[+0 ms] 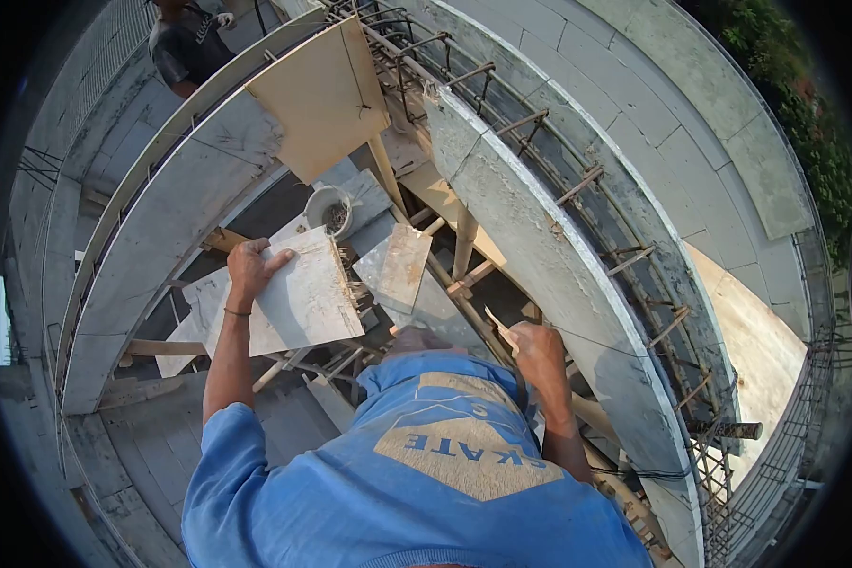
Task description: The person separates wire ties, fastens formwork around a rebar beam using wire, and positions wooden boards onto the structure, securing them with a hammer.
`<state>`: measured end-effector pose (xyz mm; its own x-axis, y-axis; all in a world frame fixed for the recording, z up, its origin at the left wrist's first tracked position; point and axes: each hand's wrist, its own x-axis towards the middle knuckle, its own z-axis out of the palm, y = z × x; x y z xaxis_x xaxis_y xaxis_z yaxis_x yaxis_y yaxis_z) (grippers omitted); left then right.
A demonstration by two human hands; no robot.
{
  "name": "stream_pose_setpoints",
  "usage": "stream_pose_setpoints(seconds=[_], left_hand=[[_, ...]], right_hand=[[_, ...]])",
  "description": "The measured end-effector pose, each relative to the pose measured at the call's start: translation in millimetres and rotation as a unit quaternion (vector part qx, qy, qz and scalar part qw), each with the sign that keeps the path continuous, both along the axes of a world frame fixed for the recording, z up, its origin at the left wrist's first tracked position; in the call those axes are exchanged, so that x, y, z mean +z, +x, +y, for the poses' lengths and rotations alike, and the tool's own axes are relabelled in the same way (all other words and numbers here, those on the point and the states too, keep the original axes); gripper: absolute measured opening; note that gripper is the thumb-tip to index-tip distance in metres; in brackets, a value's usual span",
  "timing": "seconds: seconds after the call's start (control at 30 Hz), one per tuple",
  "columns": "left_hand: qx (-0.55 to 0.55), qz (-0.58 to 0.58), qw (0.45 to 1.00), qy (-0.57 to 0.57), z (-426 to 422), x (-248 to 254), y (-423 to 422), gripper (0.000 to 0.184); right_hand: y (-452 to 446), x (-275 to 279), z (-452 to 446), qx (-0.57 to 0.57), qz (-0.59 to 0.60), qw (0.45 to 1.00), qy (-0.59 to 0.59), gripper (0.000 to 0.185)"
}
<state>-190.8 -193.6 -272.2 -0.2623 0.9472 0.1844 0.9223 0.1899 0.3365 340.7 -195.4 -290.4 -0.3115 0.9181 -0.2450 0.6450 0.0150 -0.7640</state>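
My left hand (pixel 251 272) grips the upper edge of a pale, splintered plywood board (pixel 308 293), thumb lying on its face and fingers hidden behind. The board's right edge is ragged and broken. On the right, my right hand (pixel 540 358) is closed around a thin strip of wood (pixel 502 331), its narrow end pointing up and left. Between the hands lies a smaller plywood piece (pixel 405 267), stained brown on one part. Just beyond the board stands a bucket (pixel 329 210) with small dark bits inside.
Curved grey formwork panels rise on the left (pixel 161 208) and right (pixel 549 256). Rebar (pixel 577 185) runs between the right-hand panels. Wooden props (pixel 465 241) and gaps lie below. A person in a dark shirt (pixel 189 47) is at upper left. A tan plywood sheet (pixel 322 99) leans ahead.
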Motion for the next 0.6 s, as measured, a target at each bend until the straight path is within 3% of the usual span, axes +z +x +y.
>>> stream_pose_setpoints(seconds=[0.03, 0.07, 0.1, 0.17, 0.2, 0.27, 0.37, 0.43, 0.5, 0.53, 0.6], left_hand=[[0.009, -0.001, 1.000, 0.006, 3, -7, -1, 0.052], [0.037, -0.146, 0.985, 0.088, 11, -21, 0, 0.049], [0.061, -0.286, 0.941, 0.170, 18, -22, 10, 0.046], [0.095, -0.384, 0.879, 0.265, 30, -36, 35, 0.052], [0.116, -0.420, 0.856, 0.279, 36, -46, 45, 0.053], [0.122, -0.478, 0.816, 0.302, 51, -50, 70, 0.055], [0.072, -0.514, 0.795, 0.315, 87, -51, 98, 0.056], [0.043, -0.500, 0.811, 0.302, 114, -61, 97, 0.055], [0.017, -0.515, 0.808, 0.285, 136, -40, 108, 0.052], [0.017, -0.519, 0.806, 0.284, 149, -34, 110, 0.052], [-0.058, -0.614, 0.733, 0.287, 178, -28, 110, 0.049]], right_hand=[[-3, -12, -1, 0.020, -0.041, 0.998, 0.031, 0.018], [-7, -24, -1, 0.041, -0.082, 0.994, 0.063, 0.022], [-16, -26, 0, 0.048, -0.063, 0.997, 0.008, 0.040], [-43, -16, 3, 0.079, -0.046, 0.996, -0.004, 0.060], [-54, -14, 7, 0.086, -0.047, 0.995, 0.005, 0.060], [-71, -17, 16, 0.169, 0.061, 0.983, -0.033, 0.081], [-97, -15, 25, 0.193, 0.078, 0.977, 0.035, 0.082], [-121, 10, 40, 0.205, 0.105, 0.973, 0.026, 0.079], [-147, -1, 55, 0.176, 0.141, 0.974, 0.015, 0.058], [-161, -5, 60, 0.176, 0.136, 0.975, 0.015, 0.058], [-186, -10, 73, 0.036, 0.126, 0.985, 0.108, 0.035]])
